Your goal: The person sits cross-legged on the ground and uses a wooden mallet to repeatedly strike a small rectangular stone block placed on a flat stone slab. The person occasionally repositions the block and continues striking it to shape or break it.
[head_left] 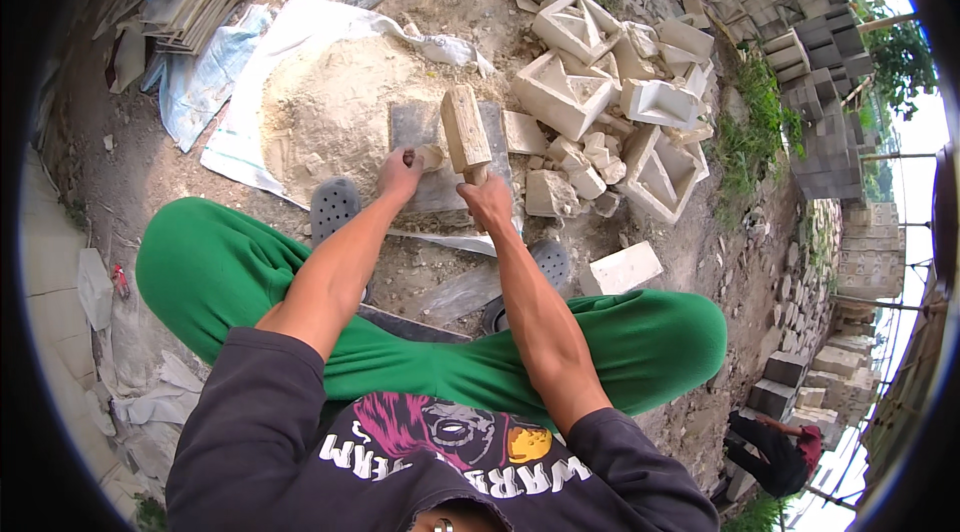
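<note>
My right hand (pixel 487 202) is wrapped round the handle of a wooden mallet (pixel 465 130), whose blocky head is raised over a flat grey slab (pixel 438 194). To its left, my left hand (pixel 400 175) grips a small pale chunk of block (pixel 431 158) at the slab's left part. A heap of sandy crushed powder (pixel 325 102) lies beyond and left of that hand, on a white sheet (pixel 237 150). Right of the slab are several pale broken lumps (pixel 550 194).
Broken hollow blocks (pixel 565 92) are piled at the right, with a loose pale block (pixel 622 269) nearer me. Stacked boards (pixel 195 7) stand far left beside a blue sheet (pixel 205 82). Block walls (pixel 820 42) line the right side; another person (pixel 772 454) bends at lower right.
</note>
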Demonstrator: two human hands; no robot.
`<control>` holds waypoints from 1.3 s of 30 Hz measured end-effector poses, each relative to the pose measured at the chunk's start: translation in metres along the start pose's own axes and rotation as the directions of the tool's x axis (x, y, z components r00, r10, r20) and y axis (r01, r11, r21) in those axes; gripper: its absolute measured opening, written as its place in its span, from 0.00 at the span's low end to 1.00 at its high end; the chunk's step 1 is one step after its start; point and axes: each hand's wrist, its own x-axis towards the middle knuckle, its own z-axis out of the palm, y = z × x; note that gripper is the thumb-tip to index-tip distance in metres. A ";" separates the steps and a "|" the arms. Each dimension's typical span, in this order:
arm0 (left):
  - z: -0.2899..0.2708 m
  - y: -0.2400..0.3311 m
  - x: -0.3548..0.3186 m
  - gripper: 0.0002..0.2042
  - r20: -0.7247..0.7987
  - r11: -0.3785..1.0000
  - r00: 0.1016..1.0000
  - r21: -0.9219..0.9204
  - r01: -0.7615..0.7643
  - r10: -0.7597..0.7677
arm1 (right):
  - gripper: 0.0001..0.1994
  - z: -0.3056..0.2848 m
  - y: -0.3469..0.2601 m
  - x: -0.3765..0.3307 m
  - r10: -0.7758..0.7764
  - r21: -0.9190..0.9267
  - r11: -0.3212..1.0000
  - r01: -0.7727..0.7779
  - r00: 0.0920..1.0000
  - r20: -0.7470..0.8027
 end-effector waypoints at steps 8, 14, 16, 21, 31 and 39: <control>0.006 -0.001 -0.001 0.21 -0.048 1.000 0.999 -0.019 -0.004 0.003 | 0.21 0.001 0.000 -0.010 0.039 -0.164 0.986 -0.033 0.999 0.032; -0.001 0.011 -0.007 0.22 0.005 0.998 0.998 -0.012 0.056 -0.056 | 0.23 0.006 0.000 -0.017 0.010 -0.162 0.987 -0.009 1.000 0.005; 0.002 0.006 -0.004 0.24 0.050 0.999 0.998 0.003 0.034 -0.034 | 0.25 0.018 0.010 -0.017 0.010 -0.160 0.987 -0.008 1.000 0.012; -0.008 0.030 -0.024 0.32 0.080 0.953 0.986 0.256 -0.164 0.148 | 0.26 0.042 0.041 -0.011 -0.051 0.170 0.984 0.056 0.998 -0.028; -0.053 0.033 0.011 0.33 0.469 0.816 0.867 0.428 -0.388 0.167 | 0.14 0.038 0.026 -0.006 0.069 0.613 0.723 -0.318 0.917 0.394; -0.023 0.025 0.006 0.21 0.231 0.992 0.973 0.127 -0.013 -0.017 | 0.20 0.030 0.019 -0.011 0.183 0.366 0.898 -0.246 0.963 0.198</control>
